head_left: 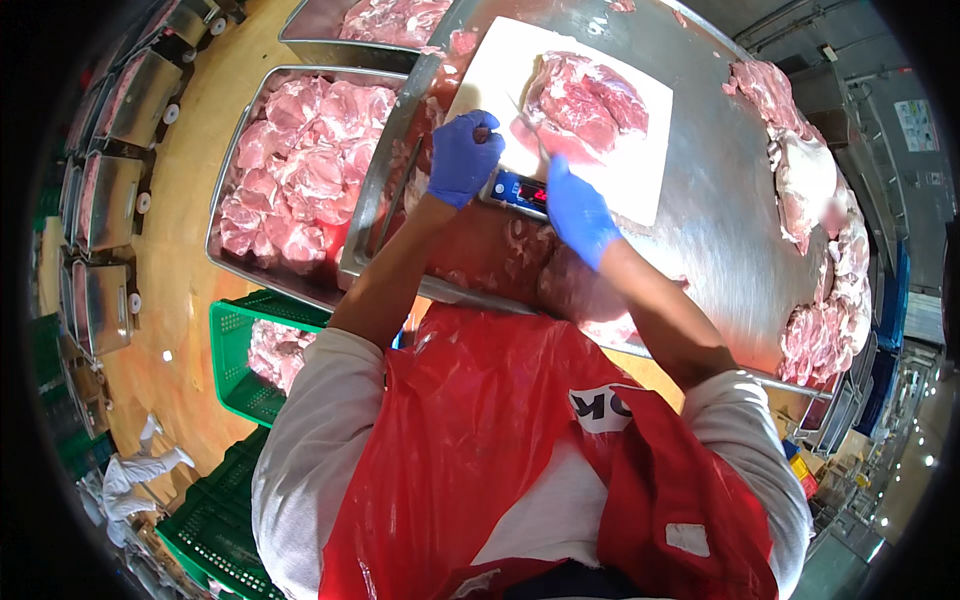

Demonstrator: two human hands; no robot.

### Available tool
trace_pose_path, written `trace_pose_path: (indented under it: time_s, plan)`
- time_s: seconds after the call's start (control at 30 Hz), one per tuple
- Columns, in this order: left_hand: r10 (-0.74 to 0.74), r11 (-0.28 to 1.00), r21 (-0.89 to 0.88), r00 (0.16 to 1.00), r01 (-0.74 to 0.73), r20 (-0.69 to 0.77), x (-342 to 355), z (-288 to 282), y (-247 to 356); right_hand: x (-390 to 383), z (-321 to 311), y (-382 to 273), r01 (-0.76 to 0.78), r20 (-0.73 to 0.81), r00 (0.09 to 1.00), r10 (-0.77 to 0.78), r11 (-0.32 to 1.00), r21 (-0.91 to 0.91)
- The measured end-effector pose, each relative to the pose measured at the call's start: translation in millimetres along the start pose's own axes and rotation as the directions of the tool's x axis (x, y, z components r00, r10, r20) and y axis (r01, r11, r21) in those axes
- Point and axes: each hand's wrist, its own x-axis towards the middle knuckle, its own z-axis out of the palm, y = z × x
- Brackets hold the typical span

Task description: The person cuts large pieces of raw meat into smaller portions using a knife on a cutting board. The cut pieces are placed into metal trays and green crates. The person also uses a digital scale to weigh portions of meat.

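Observation:
In my right hand (580, 208), gloved in blue, is a knife (527, 118), its thin blade pointing away from me beside a large raw cut of meat (590, 100). The meat lies on a white cutting board (638, 190) under bright light. My left hand (462, 160), also gloved blue, is closed at the board's near left edge, apart from the meat. Something small and dark shows between its fingers, too unclear to name. A blue digital scale (512, 190) with a red-lit display sits between my hands, partly covered by the right one.
Left of the steel table (720, 250) stands a metal tub (225, 262) of meat pieces; another tub (310, 42) is beyond it. Green crates (232, 375) sit below. Large meat cuts (810, 185) line the table's right edge. Further meat (580, 285) lies close to my apron.

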Motion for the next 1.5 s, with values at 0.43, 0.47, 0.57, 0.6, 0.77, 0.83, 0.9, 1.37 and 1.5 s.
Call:
trace_pose_path:
  time_s: [0.43, 0.47, 0.57, 0.6, 0.77, 0.83, 0.9, 1.37, 1.5]
  plan:
    - [0.421, 0.896, 0.165, 0.907, -0.413, -0.018, -26, 64, 6, -73, -57, 38, -0.085, -0.187, 0.982, 0.035, 0.960, -0.266]
    - [0.429, 0.886, 0.199, 0.903, -0.418, -0.013, -25, 68, 6, -65, -54, 38, -0.099, -0.169, 0.984, 0.053, 0.956, -0.275]
    - [0.195, 0.977, 0.083, 0.980, -0.198, 0.038, -26, 70, 1, -41, -41, 32, 0.009, -0.188, 0.980, -0.058, 0.968, -0.249]
    - [0.234, 0.968, 0.087, 0.972, -0.235, 0.013, -27, 69, -1, -31, -38, 28, 0.029, -0.174, 0.982, -0.071, 0.972, -0.235]
    - [0.264, 0.960, 0.133, 0.958, -0.248, -0.115, -31, 61, 0, 12, -28, 7, 0.057, -0.013, 0.998, -0.062, 0.974, -0.221]
    - [0.243, 0.966, 0.117, 0.963, -0.230, -0.119, -29, 60, -2, 10, -20, 20, 0.071, -0.011, 0.997, -0.075, 0.971, -0.226]
    - [0.236, 0.970, 0.092, 0.965, -0.227, -0.113, -28, 60, -6, -2, -11, 50, 0.100, -0.020, 0.994, -0.108, 0.968, -0.232]
    - [-0.081, 0.942, -0.288, 0.951, 0.170, 0.297, 17, -88, 15, -125, -74, 124, 0.041, -0.115, 0.991, -0.073, 0.964, -0.263]
    - [-0.047, 0.978, -0.191, 0.986, 0.078, 0.161, 166, -144, 15, -89, -44, 88, -0.046, -0.379, 0.917, 0.123, 0.977, 0.206]
